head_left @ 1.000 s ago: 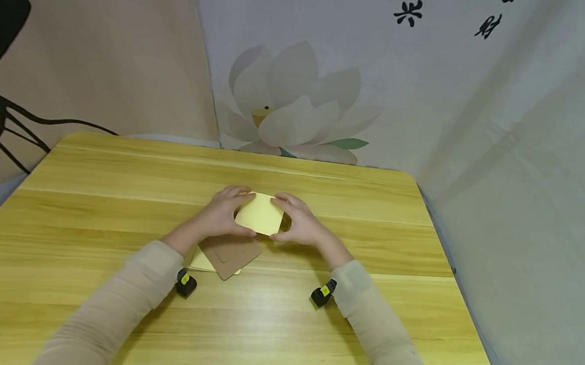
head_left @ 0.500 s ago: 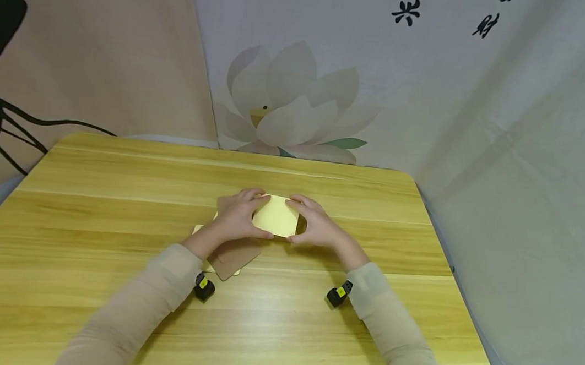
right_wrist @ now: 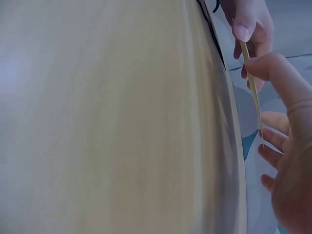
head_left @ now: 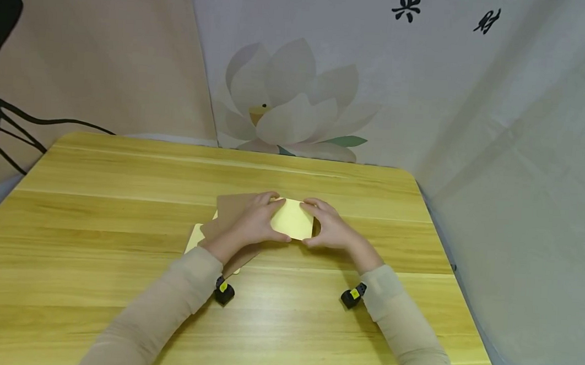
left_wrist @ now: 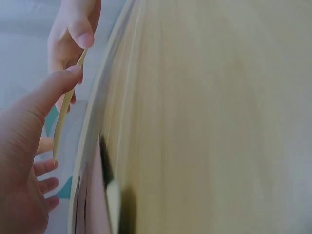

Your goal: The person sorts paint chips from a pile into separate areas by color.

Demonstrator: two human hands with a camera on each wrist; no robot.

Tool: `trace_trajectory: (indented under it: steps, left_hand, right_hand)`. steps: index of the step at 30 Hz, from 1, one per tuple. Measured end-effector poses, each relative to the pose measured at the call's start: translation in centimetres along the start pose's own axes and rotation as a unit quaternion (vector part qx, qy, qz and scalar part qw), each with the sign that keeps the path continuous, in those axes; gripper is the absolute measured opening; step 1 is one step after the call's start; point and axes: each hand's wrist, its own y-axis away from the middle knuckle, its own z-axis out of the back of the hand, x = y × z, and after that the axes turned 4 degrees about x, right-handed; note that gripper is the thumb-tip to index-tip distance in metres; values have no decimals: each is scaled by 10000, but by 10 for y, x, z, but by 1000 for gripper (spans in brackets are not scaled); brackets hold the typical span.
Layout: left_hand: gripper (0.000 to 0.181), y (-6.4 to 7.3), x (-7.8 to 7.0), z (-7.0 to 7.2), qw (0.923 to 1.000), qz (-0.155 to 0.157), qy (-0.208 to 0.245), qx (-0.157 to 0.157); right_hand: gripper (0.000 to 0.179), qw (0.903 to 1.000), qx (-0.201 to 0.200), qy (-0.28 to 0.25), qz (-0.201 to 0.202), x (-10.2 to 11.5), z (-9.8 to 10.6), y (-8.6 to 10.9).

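Observation:
A small pale yellow card point(head_left: 293, 220) is held between both hands above the wooden table. My left hand point(head_left: 250, 224) pinches its left edge, thumb on the near side and fingers at the far side. On the opposite edge, my right hand point(head_left: 337, 229) grips it the same way. Both wrist views show the card point(left_wrist: 62, 117) edge-on, thin and slightly bowed. Under and beside my left forearm lie brown paper pieces point(head_left: 229, 204), overlapping a pale yellow sheet point(head_left: 193, 238); the hand and sleeve cover part of them.
The wood-grain table point(head_left: 284, 336) has rounded far corners. A curtain with a printed lotus point(head_left: 296, 105) hangs behind its far edge. Small black devices point(head_left: 224, 292) are strapped at both wrists.
Both hands have moved right together, carrying the yellow card. More of the brown paper shows at its far left end, while my left forearm now covers its nearer part.

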Motion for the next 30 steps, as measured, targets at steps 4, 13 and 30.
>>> trace_trajectory:
  steps: [4,13,30]
  left_hand:
    - [104,-6,-6,-6,9999,121,8,4]
    - [105,-19,-20,-18,9993,372,5,81]
    - [103,-38,-21,-30,9969,775,-16,106]
  right_hand:
    - [94,10000,26,1,-79,-5,2,3]
    - [95,9996,197,-16,-196,-21,10,6]
    - [96,9970,600,-294,-391,-39,20,-5]
